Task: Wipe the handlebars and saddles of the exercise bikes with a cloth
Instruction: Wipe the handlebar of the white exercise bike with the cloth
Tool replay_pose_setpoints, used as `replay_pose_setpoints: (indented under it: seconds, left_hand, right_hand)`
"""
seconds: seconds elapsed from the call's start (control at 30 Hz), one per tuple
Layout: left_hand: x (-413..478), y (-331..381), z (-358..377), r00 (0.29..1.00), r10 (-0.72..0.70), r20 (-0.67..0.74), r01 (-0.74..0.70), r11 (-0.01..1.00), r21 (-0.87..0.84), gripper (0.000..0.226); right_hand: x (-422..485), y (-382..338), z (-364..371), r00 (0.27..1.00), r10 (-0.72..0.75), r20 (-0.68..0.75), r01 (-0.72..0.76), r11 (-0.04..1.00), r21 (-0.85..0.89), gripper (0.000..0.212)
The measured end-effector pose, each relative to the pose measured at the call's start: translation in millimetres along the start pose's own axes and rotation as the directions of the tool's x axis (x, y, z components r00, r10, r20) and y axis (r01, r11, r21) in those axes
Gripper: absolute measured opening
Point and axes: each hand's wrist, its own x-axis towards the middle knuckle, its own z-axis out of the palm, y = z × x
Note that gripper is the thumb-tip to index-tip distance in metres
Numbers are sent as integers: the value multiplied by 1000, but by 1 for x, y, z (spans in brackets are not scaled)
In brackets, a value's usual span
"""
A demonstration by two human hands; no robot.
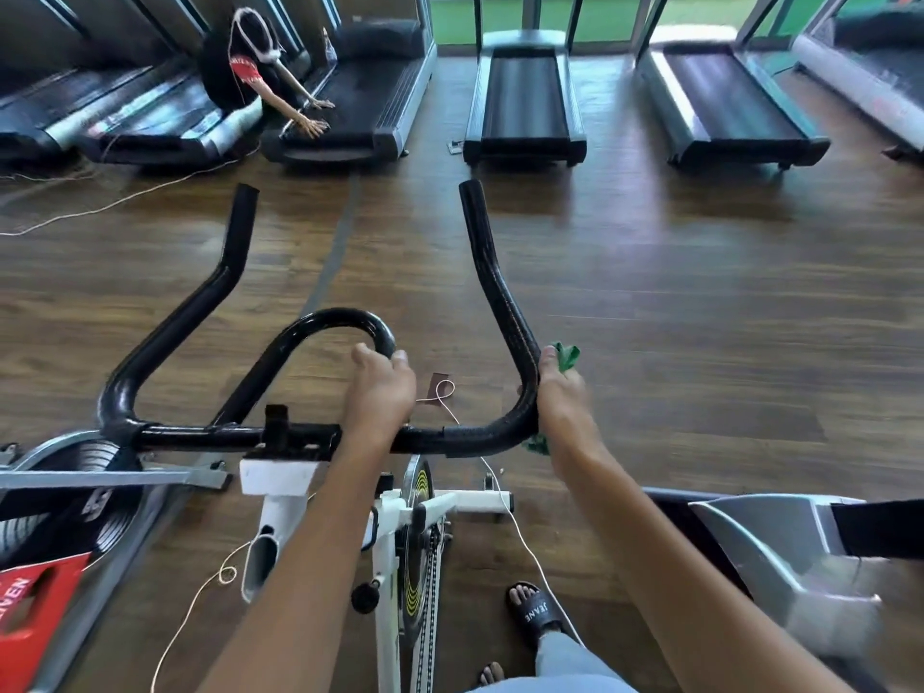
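Treadmills [524, 102] are lined up across a wooden floor [700, 302] beyond the bike. A green cloth [566, 357] is gripped by the right hand [562, 397] against the handlebar's [495, 287] right bend. The centre loop [325, 325] is held by the curled left hand [381, 387].

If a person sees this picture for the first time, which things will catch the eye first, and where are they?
The black handlebars of a white exercise bike fill the middle of the view. The right hand presses a green cloth against the right bend, while the left hand grips the inner loop. Behind, a row of treadmills lines the windows, and another person crouches over one at upper left.
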Motion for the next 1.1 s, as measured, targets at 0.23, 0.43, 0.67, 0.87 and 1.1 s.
replay_pose_setpoints:
  seconds: [0.23, 0.43, 0.67, 0.87, 1.1]
  left_hand:
    - [5, -3, 8, 1000, -14, 14, 13, 998, 68, 37]
    - [5, -6, 8, 1000, -13, 22, 10, 992, 123, 36]
    - [0, -4, 5, 1000, -11, 27, 8, 992, 126, 37]
    - [4, -12, 9, 999, 41, 25, -43, 997, 72, 38]
    - [-11, -1, 5, 1000, -5, -4, 6, 986, 168, 41]
  right_hand:
    - [-46, 13, 29, 964, 106, -244, -44, 968, 247, 40]
    - [-91, 9, 78, 921, 335, -198, -170, 803, 571, 71]
    - [-73, 10, 61, 914, 349, -208, -172, 795, 582, 67]
    - [-56, 24, 42, 978, 187, -94, -132, 899, 418, 90]
    - [11, -22, -10, 985, -36, 171, 77, 968, -241, 81]
